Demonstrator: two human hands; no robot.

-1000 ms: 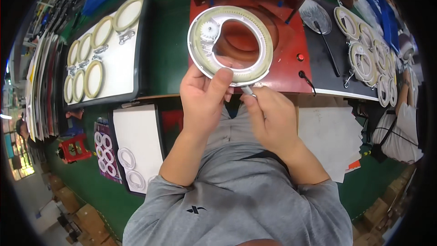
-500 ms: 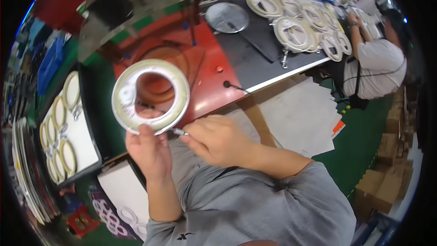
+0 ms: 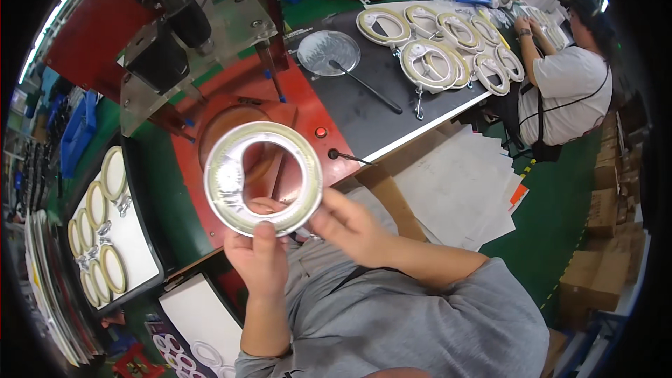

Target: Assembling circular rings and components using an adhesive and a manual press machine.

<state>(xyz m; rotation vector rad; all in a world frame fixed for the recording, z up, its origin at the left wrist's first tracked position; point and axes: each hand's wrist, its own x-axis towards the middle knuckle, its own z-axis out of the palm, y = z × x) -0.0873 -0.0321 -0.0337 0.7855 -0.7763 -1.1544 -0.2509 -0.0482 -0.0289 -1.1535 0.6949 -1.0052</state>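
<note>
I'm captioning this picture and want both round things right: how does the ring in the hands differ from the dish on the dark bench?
The white ring has an open centre; the silvery dish looks closed across.
The ring is held up in the left hand; the dish rests on the dark bench.
The ring carries a cream band; the dish has a black tool reaching over it.
Both look round.

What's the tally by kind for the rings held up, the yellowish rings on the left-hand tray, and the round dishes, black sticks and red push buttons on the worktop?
Held ring: 1
Yellowish rings on the tray: 7
Round dish: 1
Black stick: 1
Red push button: 1
Total: 11
</note>
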